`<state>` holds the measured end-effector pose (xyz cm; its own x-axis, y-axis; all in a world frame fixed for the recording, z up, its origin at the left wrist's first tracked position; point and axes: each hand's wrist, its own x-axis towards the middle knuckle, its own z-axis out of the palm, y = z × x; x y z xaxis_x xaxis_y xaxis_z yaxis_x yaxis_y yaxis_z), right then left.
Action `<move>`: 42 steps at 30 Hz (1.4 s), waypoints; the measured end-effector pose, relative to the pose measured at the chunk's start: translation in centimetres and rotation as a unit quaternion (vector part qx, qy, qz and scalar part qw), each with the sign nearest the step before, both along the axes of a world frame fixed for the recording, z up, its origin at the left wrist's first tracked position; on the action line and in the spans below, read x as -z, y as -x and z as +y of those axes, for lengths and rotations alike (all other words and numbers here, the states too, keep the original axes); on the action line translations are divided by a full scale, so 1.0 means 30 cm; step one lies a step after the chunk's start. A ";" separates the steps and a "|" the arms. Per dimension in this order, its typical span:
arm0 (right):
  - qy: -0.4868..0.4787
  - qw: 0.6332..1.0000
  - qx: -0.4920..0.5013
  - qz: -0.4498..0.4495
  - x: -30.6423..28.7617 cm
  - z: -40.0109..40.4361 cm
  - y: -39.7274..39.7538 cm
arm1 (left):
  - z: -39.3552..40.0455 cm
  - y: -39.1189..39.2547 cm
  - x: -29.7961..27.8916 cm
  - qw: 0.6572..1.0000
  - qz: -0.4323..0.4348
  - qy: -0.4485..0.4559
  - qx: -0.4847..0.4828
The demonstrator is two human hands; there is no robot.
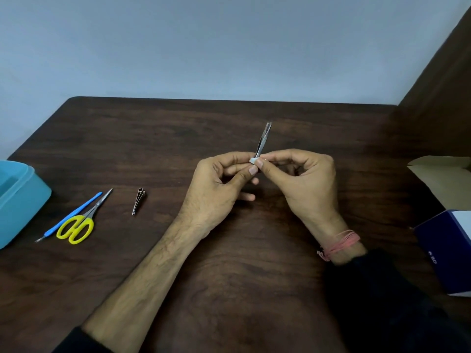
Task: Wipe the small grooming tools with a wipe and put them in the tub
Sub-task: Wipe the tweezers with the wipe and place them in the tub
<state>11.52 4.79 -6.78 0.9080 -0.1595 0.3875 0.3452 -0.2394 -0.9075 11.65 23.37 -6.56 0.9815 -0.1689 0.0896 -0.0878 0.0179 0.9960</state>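
Fingertips of left hand (219,184) and right hand (303,179) meet, pinching a white wipe (253,161) round the near end of a metal nail clipper (263,140); long axis near-upright, tip pointing far, above the table (254,263).

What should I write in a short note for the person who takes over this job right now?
Hands: the left hand and right hand together pinch a metal tool with a small wipe at its base; which one grips what is unclear.
On the table: yellow scissors, blue-handled tool, nail clipper.
Tub: left edge; inside mostly hidden.
Left: finish wiping, wipe the three lying tools, put all in the tub.
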 end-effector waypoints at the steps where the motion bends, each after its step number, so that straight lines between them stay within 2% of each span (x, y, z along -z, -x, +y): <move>1: 0.008 1.000 0.010 -0.002 -0.001 -0.001 0.001 | 0.000 0.000 0.003 1.000 -0.007 -0.011 -0.001; 4: 0.015 0.999 0.036 -0.005 -0.003 -0.006 0.002 | -0.002 0.002 0.009 0.999 -0.023 -0.035 0.000; 8: 0.017 1.000 0.015 0.006 -0.004 -0.005 0.008 | -0.001 0.004 0.010 0.999 -0.024 -0.036 -0.008; 12: 0.031 0.998 0.048 0.003 -0.007 -0.003 0.006 | 0.002 0.002 0.011 0.998 -0.027 -0.054 -0.004; 15: 0.044 0.998 0.036 0.003 -0.003 -0.002 0.009 | 0.002 0.000 0.016 0.998 -0.026 -0.050 -0.014; 26: 0.064 0.992 0.095 -0.054 0.007 -0.006 -0.002 | 0.000 0.004 0.008 0.997 -0.024 -0.070 0.003; 38: 0.103 0.992 0.050 -0.059 0.003 0.009 0.007 | 0.000 0.006 -0.006 0.999 0.002 -0.029 0.017; 42: 0.051 0.997 0.033 -0.045 0.008 0.006 -0.013 | 0.004 0.005 -0.014 0.999 0.014 -0.036 0.034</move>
